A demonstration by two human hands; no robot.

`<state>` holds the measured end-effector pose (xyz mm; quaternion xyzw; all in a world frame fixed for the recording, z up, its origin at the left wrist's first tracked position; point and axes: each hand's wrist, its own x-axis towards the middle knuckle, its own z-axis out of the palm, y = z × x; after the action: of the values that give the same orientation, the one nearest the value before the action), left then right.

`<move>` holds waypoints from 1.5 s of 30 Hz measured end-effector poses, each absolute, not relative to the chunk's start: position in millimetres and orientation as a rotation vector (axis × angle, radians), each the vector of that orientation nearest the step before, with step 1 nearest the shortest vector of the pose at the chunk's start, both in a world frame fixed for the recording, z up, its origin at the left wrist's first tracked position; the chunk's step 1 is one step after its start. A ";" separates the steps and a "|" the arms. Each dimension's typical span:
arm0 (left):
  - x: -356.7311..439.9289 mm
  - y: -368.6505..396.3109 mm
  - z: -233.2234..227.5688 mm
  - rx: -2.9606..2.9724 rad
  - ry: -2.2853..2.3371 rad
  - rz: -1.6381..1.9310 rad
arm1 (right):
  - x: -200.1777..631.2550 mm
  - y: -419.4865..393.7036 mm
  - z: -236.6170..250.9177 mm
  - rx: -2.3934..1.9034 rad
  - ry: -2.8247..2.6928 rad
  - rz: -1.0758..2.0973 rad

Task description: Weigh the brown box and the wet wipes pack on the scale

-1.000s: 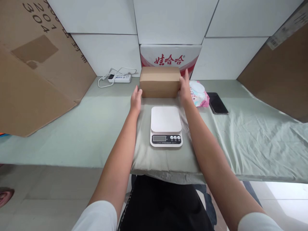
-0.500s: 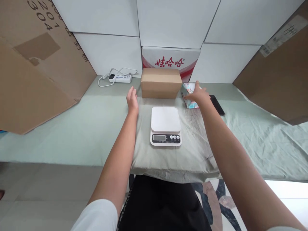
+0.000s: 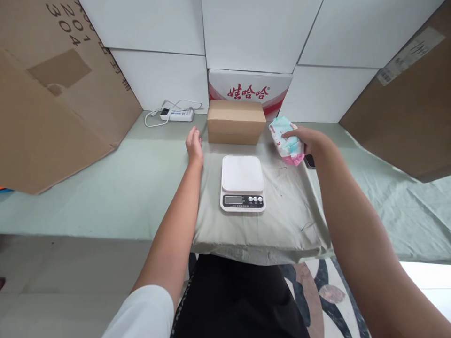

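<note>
My right hand point(image 3: 309, 139) grips a soft pack of tissues point(image 3: 286, 138), white and aqua with a pink end, tilted beside the small cardboard box point(image 3: 236, 124). A dark flat object, perhaps a phone point(image 3: 309, 161), shows partly beneath that hand. My left hand point(image 3: 194, 144) rests on its edge on the cloth, fingers stretched out and holding nothing, just left of the small box. Between my arms lies a white kitchen scale point(image 3: 243, 183), its platform bare and its display blank.
A white power strip point(image 3: 177, 114) with a cord lies at the back left. Large cardboard pieces stand at the left point(image 3: 63, 108) and right point(image 3: 398, 103). Behind the small box is a white carton point(image 3: 248, 89) with red lettering. Green cloth point(image 3: 155, 183) covers the table.
My right hand has closed on the tissue pack, lifting and turning it so its pink end shows. The hand has shifted right, over the dark object. My left hand stays put.
</note>
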<state>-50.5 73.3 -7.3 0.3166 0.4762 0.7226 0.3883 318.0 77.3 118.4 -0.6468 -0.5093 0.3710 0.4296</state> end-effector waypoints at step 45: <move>-47.6 65.4 -5.6 0.878 1.208 1.818 | 228.5 -34.8 132.6 -0.981 -2.926 0.360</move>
<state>-47.6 65.4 -5.6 0.3444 0.4739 0.7135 0.3844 228.5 -34.8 132.6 -0.3157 -0.9416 0.1158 0.0173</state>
